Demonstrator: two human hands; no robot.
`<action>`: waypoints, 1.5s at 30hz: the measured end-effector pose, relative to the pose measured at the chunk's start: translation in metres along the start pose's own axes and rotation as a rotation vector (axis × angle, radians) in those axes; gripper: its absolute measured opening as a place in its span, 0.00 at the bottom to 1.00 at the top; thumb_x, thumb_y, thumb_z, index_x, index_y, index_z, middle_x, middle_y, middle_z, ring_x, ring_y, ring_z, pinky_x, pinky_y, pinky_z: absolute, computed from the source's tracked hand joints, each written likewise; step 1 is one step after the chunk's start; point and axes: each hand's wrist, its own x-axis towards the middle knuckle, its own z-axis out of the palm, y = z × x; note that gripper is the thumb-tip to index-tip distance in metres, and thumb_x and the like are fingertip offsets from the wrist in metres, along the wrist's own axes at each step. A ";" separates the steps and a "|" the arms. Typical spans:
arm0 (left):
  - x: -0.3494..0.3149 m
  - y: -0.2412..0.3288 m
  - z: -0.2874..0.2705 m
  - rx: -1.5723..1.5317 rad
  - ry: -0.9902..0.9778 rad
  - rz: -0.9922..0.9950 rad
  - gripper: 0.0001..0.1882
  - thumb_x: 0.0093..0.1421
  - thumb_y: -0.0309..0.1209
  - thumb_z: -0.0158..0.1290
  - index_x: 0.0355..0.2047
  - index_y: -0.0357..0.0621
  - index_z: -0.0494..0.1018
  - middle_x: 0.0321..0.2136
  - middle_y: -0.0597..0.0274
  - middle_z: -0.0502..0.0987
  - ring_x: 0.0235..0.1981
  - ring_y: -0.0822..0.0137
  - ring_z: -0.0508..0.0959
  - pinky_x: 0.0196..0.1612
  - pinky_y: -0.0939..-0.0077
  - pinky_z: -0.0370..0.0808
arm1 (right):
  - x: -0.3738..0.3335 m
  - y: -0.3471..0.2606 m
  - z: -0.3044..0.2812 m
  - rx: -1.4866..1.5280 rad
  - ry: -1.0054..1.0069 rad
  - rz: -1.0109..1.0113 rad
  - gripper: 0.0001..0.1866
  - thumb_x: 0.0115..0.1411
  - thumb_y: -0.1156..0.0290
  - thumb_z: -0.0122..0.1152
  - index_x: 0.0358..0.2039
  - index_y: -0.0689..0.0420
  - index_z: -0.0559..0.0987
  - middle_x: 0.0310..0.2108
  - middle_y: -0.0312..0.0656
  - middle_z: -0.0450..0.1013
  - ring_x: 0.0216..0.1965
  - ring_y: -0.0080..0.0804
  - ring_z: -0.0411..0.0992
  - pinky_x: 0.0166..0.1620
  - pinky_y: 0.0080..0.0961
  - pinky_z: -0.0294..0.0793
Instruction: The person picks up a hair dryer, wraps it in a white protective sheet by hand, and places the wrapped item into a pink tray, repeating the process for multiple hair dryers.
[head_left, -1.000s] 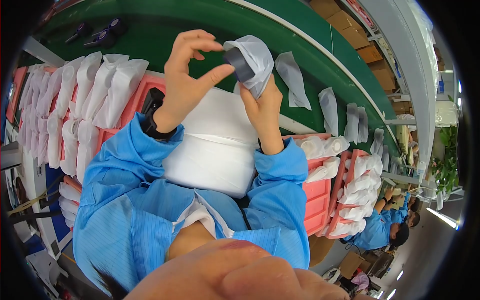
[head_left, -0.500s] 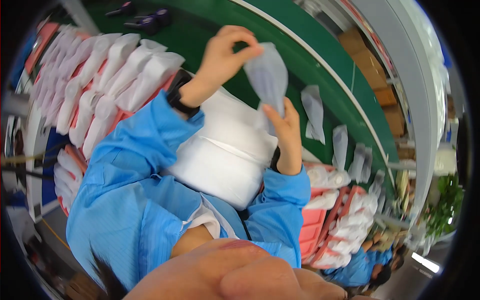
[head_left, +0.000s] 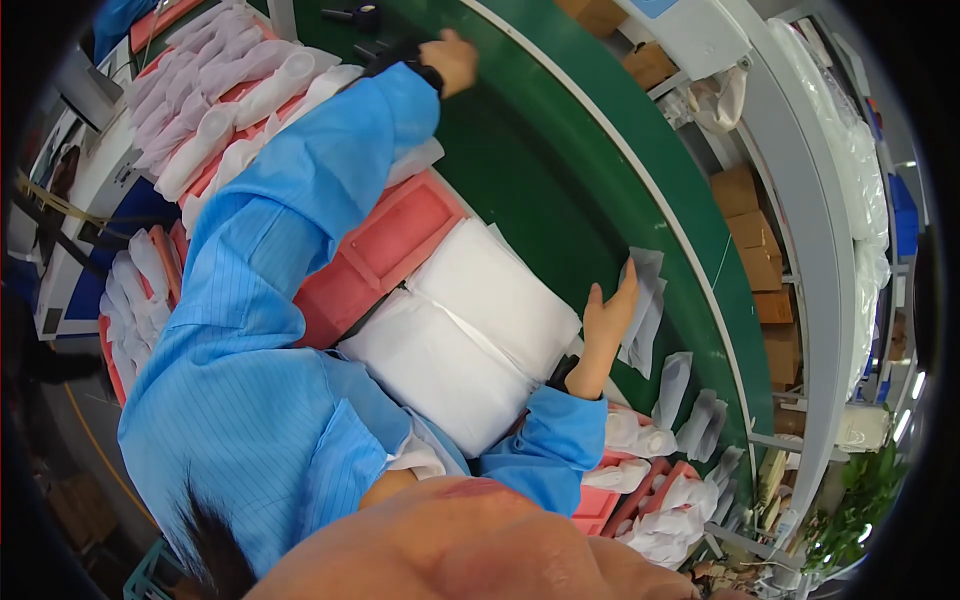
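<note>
My left hand [head_left: 450,62] reaches to the far left over the green surface, close to dark purple-and-black devices [head_left: 362,16] partly covered by my arm. Its fingers are turned away and blurred, so I cannot make out their state. On the right, my right hand [head_left: 610,315] is open, with thumb and fingers apart. It is beside greyish translucent pouches [head_left: 645,330] that seem to overlap on the green surface; whether it touches them I cannot tell. Between my arms lies a thick stack of white sheets or bags [head_left: 470,330].
A pink tray [head_left: 405,235] shows bare compartments left of the white stack. More pink trays with white-wrapped items [head_left: 245,110] fill the left; others [head_left: 665,510] sit at lower right. Several pouches [head_left: 673,390] line the green belt [head_left: 540,170]. Cardboard boxes [head_left: 755,250] stand beyond its pale rim.
The pouch held between both hands has left them. My left hand moved away to the far left; my right hand opened and lowered beside the pouches. The view has shifted, uncovering the pink tray.
</note>
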 end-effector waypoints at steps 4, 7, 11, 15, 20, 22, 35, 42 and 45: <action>-0.001 -0.052 0.024 -0.047 0.066 -0.076 0.18 0.58 0.34 0.47 0.48 0.40 0.72 0.44 0.47 0.73 0.47 0.47 0.74 0.48 0.56 0.73 | -0.001 -0.005 -0.002 0.042 -0.027 0.009 0.33 0.50 0.78 0.61 0.58 0.59 0.64 0.55 0.54 0.64 0.57 0.51 0.62 0.58 0.35 0.62; 0.006 -0.064 0.032 0.007 -0.078 -0.117 0.18 0.60 0.33 0.47 0.49 0.42 0.72 0.45 0.50 0.74 0.49 0.46 0.73 0.50 0.55 0.72 | -0.005 -0.006 -0.005 0.022 -0.047 -0.003 0.31 0.50 0.76 0.63 0.56 0.59 0.66 0.54 0.53 0.65 0.56 0.50 0.63 0.57 0.35 0.63; 0.001 -0.060 0.034 0.050 0.104 -0.156 0.17 0.58 0.30 0.50 0.49 0.45 0.72 0.46 0.49 0.74 0.48 0.48 0.75 0.50 0.55 0.72 | -0.005 -0.005 -0.007 0.007 -0.060 -0.009 0.28 0.51 0.73 0.64 0.53 0.59 0.70 0.53 0.52 0.66 0.54 0.49 0.65 0.53 0.33 0.67; -0.007 -0.052 0.024 0.208 -0.038 -0.027 0.21 0.53 0.35 0.57 0.48 0.45 0.72 0.44 0.48 0.75 0.46 0.50 0.76 0.49 0.59 0.73 | -0.006 -0.007 -0.005 -0.007 -0.047 -0.054 0.27 0.50 0.73 0.64 0.53 0.58 0.71 0.53 0.52 0.67 0.53 0.48 0.66 0.48 0.30 0.70; -0.050 0.018 -0.014 -0.059 -0.260 0.407 0.30 0.43 0.40 0.65 0.47 0.45 0.71 0.39 0.51 0.76 0.44 0.52 0.76 0.44 0.62 0.74 | -0.005 -0.035 -0.004 0.242 -0.079 -0.118 0.32 0.47 0.74 0.68 0.55 0.55 0.69 0.53 0.49 0.65 0.52 0.45 0.67 0.46 0.31 0.72; -0.078 0.052 -0.018 -0.283 -0.291 0.620 0.31 0.42 0.40 0.66 0.46 0.46 0.69 0.39 0.54 0.76 0.43 0.52 0.76 0.41 0.62 0.73 | -0.006 -0.065 -0.008 0.448 -0.105 -0.010 0.35 0.44 0.75 0.70 0.55 0.54 0.69 0.54 0.48 0.64 0.53 0.43 0.66 0.44 0.33 0.74; -0.239 0.160 0.008 -1.215 -0.438 0.688 0.25 0.44 0.39 0.66 0.39 0.42 0.70 0.31 0.56 0.73 0.32 0.59 0.75 0.34 0.70 0.72 | -0.001 -0.042 -0.043 0.121 0.320 -0.035 0.28 0.37 0.79 0.69 0.43 0.57 0.72 0.35 0.40 0.75 0.36 0.41 0.75 0.41 0.25 0.74; -0.267 0.162 0.042 -0.671 -0.153 0.926 0.17 0.46 0.37 0.64 0.31 0.44 0.72 0.28 0.60 0.71 0.30 0.59 0.75 0.31 0.66 0.72 | -0.003 -0.043 -0.067 0.897 0.282 0.187 0.29 0.33 0.81 0.70 0.40 0.58 0.72 0.35 0.37 0.72 0.38 0.25 0.71 0.44 0.23 0.71; -0.264 0.163 0.047 -0.660 -0.117 0.922 0.14 0.47 0.37 0.63 0.29 0.44 0.73 0.27 0.60 0.71 0.30 0.59 0.75 0.31 0.64 0.71 | -0.006 -0.051 -0.071 0.958 0.243 0.194 0.29 0.32 0.81 0.70 0.40 0.59 0.72 0.35 0.37 0.72 0.38 0.26 0.72 0.44 0.22 0.72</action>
